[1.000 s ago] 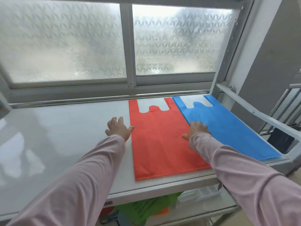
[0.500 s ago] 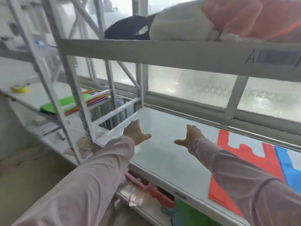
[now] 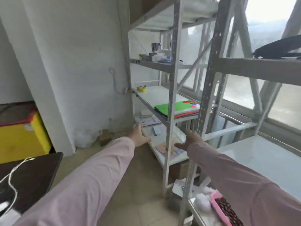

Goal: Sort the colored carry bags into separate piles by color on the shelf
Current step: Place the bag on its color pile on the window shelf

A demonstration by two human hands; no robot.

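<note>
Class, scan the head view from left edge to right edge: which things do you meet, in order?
Yellow box → left hand → stack of colored carry bags → right hand → black bag on the upper shelf.

a pale plastered wall (image 3: 78, 62) stands ahead of me, with a beige tiled floor (image 3: 140, 185) below. grey slotted-steel shelving racks (image 3: 173, 79) line the frosted windows (image 3: 263, 82) to my right, which let in soft daylight. a yellow cabinet (image 3: 21, 137) and a dark surface (image 3: 32, 176) sit to my left.
</note>
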